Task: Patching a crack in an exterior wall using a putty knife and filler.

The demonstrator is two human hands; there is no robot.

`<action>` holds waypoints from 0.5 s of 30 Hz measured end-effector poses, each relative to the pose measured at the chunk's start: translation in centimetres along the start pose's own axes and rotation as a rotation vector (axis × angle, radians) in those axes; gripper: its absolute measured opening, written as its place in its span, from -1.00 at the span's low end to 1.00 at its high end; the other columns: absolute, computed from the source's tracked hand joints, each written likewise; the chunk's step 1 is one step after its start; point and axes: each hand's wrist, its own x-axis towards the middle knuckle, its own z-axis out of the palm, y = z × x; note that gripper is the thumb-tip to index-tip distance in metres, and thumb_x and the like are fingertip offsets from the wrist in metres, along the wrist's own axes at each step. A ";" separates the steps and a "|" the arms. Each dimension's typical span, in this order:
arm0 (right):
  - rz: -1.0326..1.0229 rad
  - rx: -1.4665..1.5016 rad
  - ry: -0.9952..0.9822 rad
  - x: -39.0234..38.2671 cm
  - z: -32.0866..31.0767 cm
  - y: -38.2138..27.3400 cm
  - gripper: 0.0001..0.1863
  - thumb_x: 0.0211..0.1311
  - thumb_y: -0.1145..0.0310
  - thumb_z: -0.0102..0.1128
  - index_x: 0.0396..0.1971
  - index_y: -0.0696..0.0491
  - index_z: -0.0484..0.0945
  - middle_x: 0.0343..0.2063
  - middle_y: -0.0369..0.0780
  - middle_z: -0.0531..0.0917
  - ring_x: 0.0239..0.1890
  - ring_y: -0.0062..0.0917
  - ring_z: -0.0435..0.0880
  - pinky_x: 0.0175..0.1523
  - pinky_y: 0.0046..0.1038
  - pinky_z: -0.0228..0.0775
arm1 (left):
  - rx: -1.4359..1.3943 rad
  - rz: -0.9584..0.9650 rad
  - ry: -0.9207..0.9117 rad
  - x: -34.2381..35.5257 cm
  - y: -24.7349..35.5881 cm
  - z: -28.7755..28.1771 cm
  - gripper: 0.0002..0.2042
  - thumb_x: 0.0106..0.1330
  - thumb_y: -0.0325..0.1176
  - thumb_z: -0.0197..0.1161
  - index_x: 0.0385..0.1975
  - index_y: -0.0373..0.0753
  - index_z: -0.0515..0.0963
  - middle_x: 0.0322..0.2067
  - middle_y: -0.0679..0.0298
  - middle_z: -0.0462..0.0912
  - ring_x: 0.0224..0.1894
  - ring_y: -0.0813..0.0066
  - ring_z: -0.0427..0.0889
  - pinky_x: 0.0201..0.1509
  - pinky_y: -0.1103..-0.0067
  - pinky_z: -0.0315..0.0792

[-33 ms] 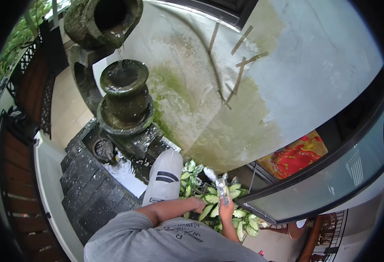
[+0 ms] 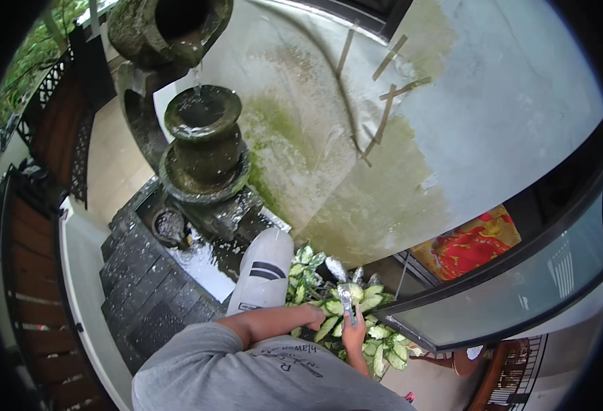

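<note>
1. Right hand (image 2: 353,335) – closed round the handles of a pair of shiny metal shears (image 2: 345,300), blades pointing up and away from the wrist into the foliage. Grip looks firm, fingers wrapped.
2. Left hand (image 2: 313,316) – reaches across just left of the shears, sunk among the leaves; whether it pinches a stem or only rests there, cannot tell – fingers are hidden.
3. Variegated plant (image 2: 377,332) – green-and-cream leaves directly under and around both hands, spreading to the right & below the right hand. Leaves look soft, floppy, easy to tear; stems prob. juicy & bendy. Best held low on a stem near its base, not by the blade of a leaf.
4. Shears – stiff, light-ish metal, likely slick if wet (water about). Hold by the handles only; blade tips sit close to the left hand's fingers, so mind that gap.
5. White sock with dark stripes (image 2: 266,274), on the person's foot, just left of the left hand, planted on the dark stone edging (image 2: 144,294).
6. Beyond the hands, up & left: tiered stone urn fountain (image 2: 202,147) w/ water trickling into a small pool (image 2: 205,260). Mossy, stained concrete wall (image 2: 397,164) stands straight ahead.
</note>
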 end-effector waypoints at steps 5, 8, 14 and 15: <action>0.245 0.133 -0.201 -6.4 -1.2 -0.6 -0.53 0.57 0.30 0.18 0.33 0.26 0.51 -0.33 -0.17 0.67 -0.33 -0.54 0.56 -0.13 -0.42 0.48 | 0.133 0.036 -0.088 -0.6 0.3 0.7 -0.63 0.23 -0.12 0.34 -0.16 -0.28 0.81 -0.11 0.03 0.83 -0.01 0.03 0.79 0.08 0.20 0.63; 0.188 0.128 -0.205 -7.7 -0.8 -0.2 -0.61 0.58 0.29 0.15 0.19 0.24 0.61 -0.37 -0.20 0.66 -0.36 -0.55 0.54 -0.15 -0.44 0.46 | 0.175 0.075 -0.107 0.0 0.0 2.4 -0.64 0.23 -0.11 0.34 -0.20 -0.27 0.82 -0.13 0.03 0.83 -0.05 0.01 0.79 0.06 0.18 0.63; 0.150 0.091 -0.276 -8.9 -0.5 2.8 -0.65 0.57 0.27 0.16 0.10 0.23 0.65 -0.50 -0.20 0.59 -0.45 -0.54 0.51 -0.26 -0.40 0.42 | 0.182 0.060 -0.100 -1.6 0.5 2.4 -0.63 0.25 -0.07 0.34 -0.20 -0.26 0.82 -0.14 0.03 0.83 -0.04 -0.01 0.79 0.07 0.15 0.63; 0.163 0.112 -0.284 -8.9 -0.4 3.0 -0.66 0.57 0.27 0.16 0.10 0.22 0.65 -0.52 -0.22 0.58 -0.47 -0.55 0.49 -0.28 -0.41 0.40 | 0.176 0.052 -0.067 -1.7 0.3 2.7 -0.63 0.26 -0.08 0.34 -0.19 -0.27 0.82 -0.14 0.05 0.84 -0.06 0.01 0.79 0.06 0.16 0.63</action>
